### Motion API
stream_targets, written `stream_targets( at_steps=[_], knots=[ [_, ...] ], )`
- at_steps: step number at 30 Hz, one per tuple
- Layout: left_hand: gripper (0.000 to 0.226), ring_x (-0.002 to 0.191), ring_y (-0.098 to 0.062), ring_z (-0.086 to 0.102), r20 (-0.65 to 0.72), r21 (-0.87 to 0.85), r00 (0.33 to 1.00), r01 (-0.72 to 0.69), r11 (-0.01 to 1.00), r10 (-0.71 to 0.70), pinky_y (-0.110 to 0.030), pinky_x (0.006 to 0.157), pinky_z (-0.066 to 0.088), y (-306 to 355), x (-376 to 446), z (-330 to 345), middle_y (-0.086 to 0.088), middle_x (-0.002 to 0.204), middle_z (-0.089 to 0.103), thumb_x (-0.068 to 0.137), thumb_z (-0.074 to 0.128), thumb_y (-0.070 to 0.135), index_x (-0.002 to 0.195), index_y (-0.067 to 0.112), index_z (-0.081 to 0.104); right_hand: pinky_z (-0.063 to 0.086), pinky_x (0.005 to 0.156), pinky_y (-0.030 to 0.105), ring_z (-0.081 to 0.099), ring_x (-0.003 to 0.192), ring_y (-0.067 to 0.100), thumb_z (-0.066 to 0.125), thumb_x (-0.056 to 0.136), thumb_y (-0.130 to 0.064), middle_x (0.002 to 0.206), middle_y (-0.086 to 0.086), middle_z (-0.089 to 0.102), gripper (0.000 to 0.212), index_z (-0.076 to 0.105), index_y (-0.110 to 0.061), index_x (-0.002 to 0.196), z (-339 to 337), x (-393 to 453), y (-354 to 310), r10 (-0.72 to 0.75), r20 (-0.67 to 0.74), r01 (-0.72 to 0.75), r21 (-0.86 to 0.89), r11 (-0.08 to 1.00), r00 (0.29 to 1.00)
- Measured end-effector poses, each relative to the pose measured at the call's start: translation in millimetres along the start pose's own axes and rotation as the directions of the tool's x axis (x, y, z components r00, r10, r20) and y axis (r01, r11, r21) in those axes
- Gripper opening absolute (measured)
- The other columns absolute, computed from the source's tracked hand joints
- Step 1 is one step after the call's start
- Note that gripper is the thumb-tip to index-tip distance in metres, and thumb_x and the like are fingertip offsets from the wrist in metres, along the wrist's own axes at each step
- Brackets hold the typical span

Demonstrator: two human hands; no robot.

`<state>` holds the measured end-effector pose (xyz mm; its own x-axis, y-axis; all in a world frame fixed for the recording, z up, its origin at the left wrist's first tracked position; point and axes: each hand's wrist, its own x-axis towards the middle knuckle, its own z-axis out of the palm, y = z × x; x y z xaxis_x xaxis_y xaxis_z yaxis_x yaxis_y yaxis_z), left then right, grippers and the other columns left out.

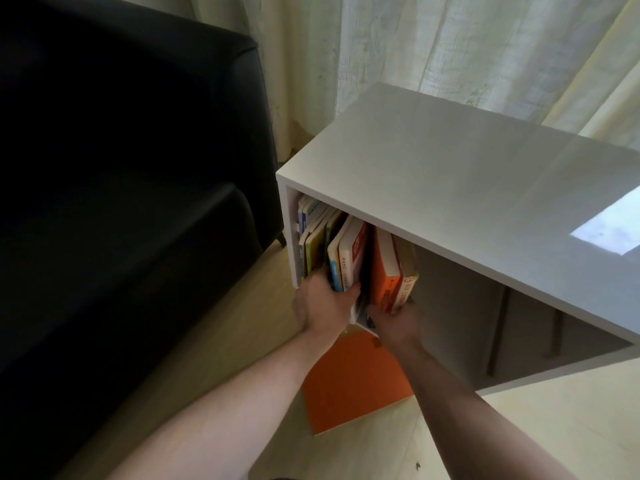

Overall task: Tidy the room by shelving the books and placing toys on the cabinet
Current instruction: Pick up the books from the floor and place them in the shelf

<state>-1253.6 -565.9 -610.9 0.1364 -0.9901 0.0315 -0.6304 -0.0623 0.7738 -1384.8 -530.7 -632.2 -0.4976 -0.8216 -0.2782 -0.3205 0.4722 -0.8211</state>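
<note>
The left hand (pixel 323 303) is gripping the leaning books (pixel 346 258) inside the white cabinet (pixel 450 188), fingers curled round their lower edges, while the right hand (pixel 394 318) is clasping the orange book (pixel 384 271) and the one just beyond it, thumb on the near side. Between the two sets of fingertips a dark, thin book is slipping into the gap; holding both stacks apart and upright should be letting it slide in squarely. Another orange book (pixel 353 382) is lying on the floor beneath the wrists, not yet shelved.
</note>
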Motion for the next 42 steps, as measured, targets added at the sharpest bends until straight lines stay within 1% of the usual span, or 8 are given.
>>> stream_targets(
  at_steps=[7, 13, 17, 25, 31, 34, 38, 42],
  knots=[
    [0.041, 0.074, 0.001, 0.071, 0.083, 0.108, 0.995, -0.063, 0.992, 0.054, -0.020, 0.054, 0.058, -10.7, -8.8, -12.5, 0.010, 0.106, 0.076, 0.097, 0.056, 0.063, 0.115, 0.029, 0.068, 0.064, 0.075, 0.048, 0.073, 0.097, 0.031, 0.078, 0.085, -0.024, 0.114, 0.010, 0.071, 0.040, 0.061, -0.019, 0.121, 5.8, 2.7, -0.6, -0.017, -0.004, 0.017, -0.057, 0.998, 1.000],
    [0.031, 0.075, 0.002, 0.069, 0.149, 0.067, 0.985, -0.098, 0.993, 0.088, -0.032, 0.062, 0.063, -13.5, -12.7, -22.7, 0.014, 0.104, 0.075, 0.101, 0.053, 0.056, 0.116, 0.033, 0.067, 0.062, 0.085, 0.044, 0.067, 0.114, 0.025, 0.082, 0.081, -0.034, 0.129, 0.000, 0.065, 0.073, 0.046, -0.030, 0.144, 9.9, 4.1, 0.5, -0.089, 0.087, 0.101, -0.151, 0.983, 0.992],
    [0.031, 0.076, 0.003, 0.067, 0.169, 0.044, 0.981, -0.102, 0.994, 0.093, -0.029, 0.065, 0.063, -8.8, -11.9, -27.7, 0.018, 0.110, 0.072, 0.101, 0.056, 0.053, 0.122, 0.033, 0.066, 0.058, 0.095, 0.046, 0.057, 0.130, 0.029, 0.089, 0.071, -0.039, 0.147, 0.003, 0.053, 0.108, 0.027, -0.029, 0.159, 4.2, 5.9, 3.8, -0.041, 0.136, 0.062, -0.152, 0.986, 0.990],
    [0.029, 0.075, 0.010, 0.065, 0.202, 0.013, 0.973, -0.120, 0.993, 0.115, -0.014, 0.062, 0.057, -7.9, -7.1, -40.4, 0.016, 0.113, 0.074, 0.102, 0.058, 0.050, 0.123, 0.031, 0.065, 0.054, 0.100, 0.045, 0.052, 0.134, 0.029, 0.088, 0.076, -0.033, 0.149, 0.006, 0.050, 0.104, 0.024, -0.027, 0.159, 4.1, 12.8, 16.0, 0.022, 0.177, -0.001, -0.119, 0.993, 0.984],
    [0.039, 0.087, 0.008, 0.058, 0.252, 0.027, 0.958, -0.148, 0.989, 0.137, 0.000, 0.052, 0.042, -2.9, -11.4, -47.5, 0.013, 0.133, 0.068, 0.101, 0.063, 0.046, 0.136, 0.029, 0.062, 0.054, 0.096, 0.040, 0.055, 0.130, 0.027, 0.090, 0.072, -0.030, 0.140, 0.002, 0.054, 0.110, 0.022, -0.027, 0.158, 3.5, 8.8, 14.9, 0.062, 0.221, -0.034, -0.129, 0.991, 0.973],
    [0.040, 0.081, 0.009, 0.056, 0.281, 0.086, 0.952, -0.151, 0.985, 0.121, -0.003, 0.055, 0.039, -4.7, -12.3, -53.5, 0.013, 0.133, 0.068, 0.100, 0.061, 0.050, 0.135, 0.031, 0.060, 0.063, 0.081, 0.046, 0.066, 0.112, 0.027, 0.090, 0.063, -0.035, 0.129, 0.000, 0.058, 0.113, 0.025, -0.029, 0.155, -1.5, 4.1, 18.5, 0.061, 0.249, -0.019, -0.169, 0.985, 0.967],
    [0.041, 0.084, -0.002, 0.065, 0.354, 0.146, 0.932, -0.133, 0.980, 0.073, -0.018, 0.062, 0.053, -5.6, -14.2, -68.9, 0.011, 0.121, 0.071, 0.098, 0.062, 0.053, 0.131, 0.028, 0.062, 0.064, 0.069, 0.038, 0.066, 0.104, 0.026, 0.088, 0.069, -0.007, 0.133, 0.009, 0.056, 0.116, 0.017, -0.024, 0.160, -17.1, -8.3, 12.8, 0.121, 0.279, -0.057, -0.226, 0.972, 0.953],
    [0.023, 0.084, -0.007, 0.068, 0.482, 0.253, 0.875, -0.084, 0.964, -0.050, -0.031, 0.075, 0.064, -1.3, -15.4, -86.9, 0.009, 0.103, 0.069, 0.095, 0.069, 0.042, 0.114, 0.030, 0.066, 0.055, 0.060, 0.021, 0.062, 0.087, 0.009, 0.087, 0.074, -0.024, 0.134, 0.003, 0.059, 0.099, 0.031, -0.026, 0.155, -43.3, -27.9, -3.6, 0.130, 0.357, 0.031, -0.412, 0.910, 0.925]
  ],
)
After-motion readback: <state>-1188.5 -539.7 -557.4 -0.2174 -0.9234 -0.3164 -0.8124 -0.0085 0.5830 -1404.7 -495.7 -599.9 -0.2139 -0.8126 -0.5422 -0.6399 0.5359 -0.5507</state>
